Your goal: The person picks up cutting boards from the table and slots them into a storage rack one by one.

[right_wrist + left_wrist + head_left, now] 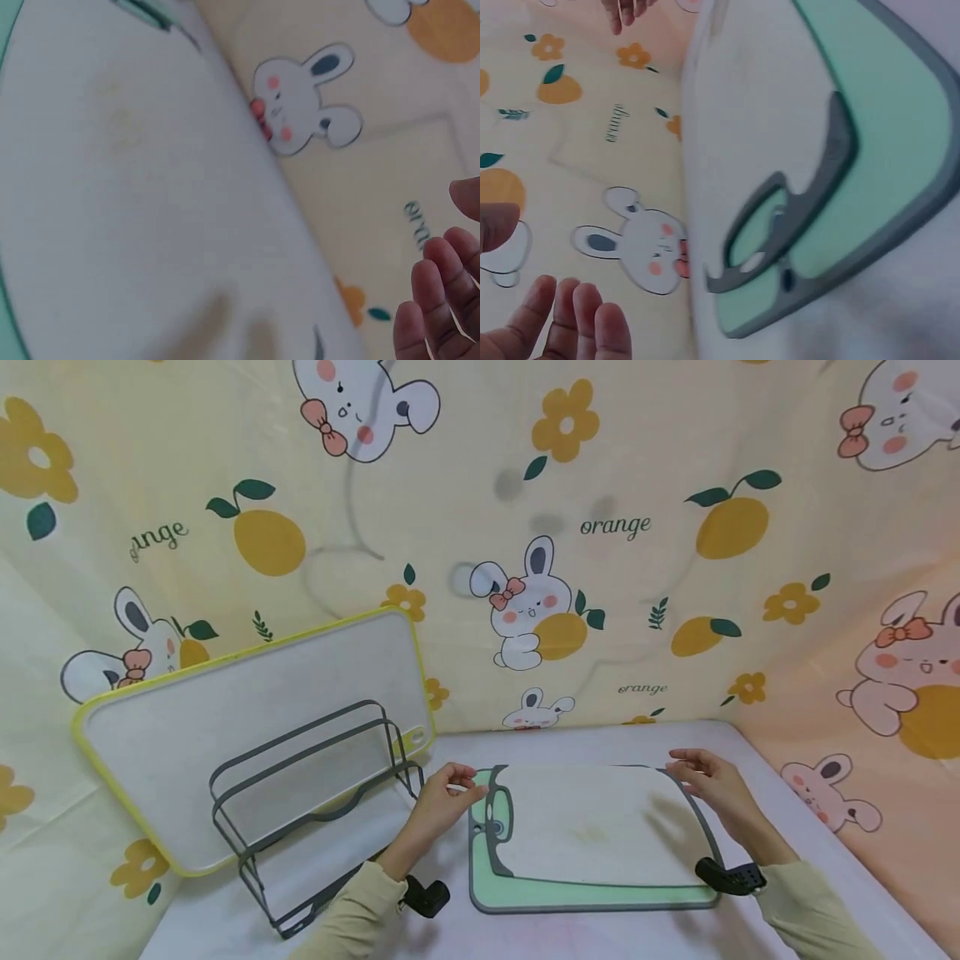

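A white cutting board (592, 810) with grey ends and a handle slot lies on top of a green cutting board (585, 897) with a grey rim. The green one shows along the front and left edges. My left hand (444, 803) hovers by the handle end, its fingertips close to the white board's corner. Over the far right corner is my right hand (722, 793), its shadow falling on the white surface. In the left wrist view, the left fingers (585, 319) are extended with nothing between them and the thumb. The right fingers (435, 307) look loosely extended, also holding nothing.
A dark grey wire rack (327, 816) stands on the left of the white table (562, 935). Behind it leans a large white board (172, 752) with a yellow rim. A printed cloth (450, 485) with rabbits and oranges hangs at the back and sides.
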Tool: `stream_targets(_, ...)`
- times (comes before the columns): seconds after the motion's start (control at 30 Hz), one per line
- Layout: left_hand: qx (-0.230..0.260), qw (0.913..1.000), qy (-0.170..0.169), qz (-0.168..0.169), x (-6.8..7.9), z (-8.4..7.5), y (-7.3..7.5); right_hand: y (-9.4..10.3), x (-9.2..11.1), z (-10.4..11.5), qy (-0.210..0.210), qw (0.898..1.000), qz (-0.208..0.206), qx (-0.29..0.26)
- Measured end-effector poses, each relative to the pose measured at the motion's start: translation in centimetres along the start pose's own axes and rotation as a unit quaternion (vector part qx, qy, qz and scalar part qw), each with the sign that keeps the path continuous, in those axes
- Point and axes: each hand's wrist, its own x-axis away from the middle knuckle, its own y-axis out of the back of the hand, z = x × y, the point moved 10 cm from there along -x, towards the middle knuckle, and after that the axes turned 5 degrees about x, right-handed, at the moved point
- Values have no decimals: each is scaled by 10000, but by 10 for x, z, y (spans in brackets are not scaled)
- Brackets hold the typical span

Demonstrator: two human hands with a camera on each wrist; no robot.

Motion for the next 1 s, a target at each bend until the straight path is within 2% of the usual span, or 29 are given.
stream_targets(0.33, -428, 9990, 72, -98, -2, 25, -9, -3, 9, -35, -406, 9978, 46, 522)
stream_targets(0.6, -666, 9977, 86, 68, -1, 43, -19, 0, 16, -58, -695, 9939, 43, 861)
stream_targets(0.8, -797, 9963, 246, 222, 4, 52, -26, 3, 18, -77, -816, 9883, 80, 1284)
stream_targets(1.0, -951, 9951, 144, 212, 2, 53, -30, 4, 18, -97, -1050, 9827, 70, 1526)
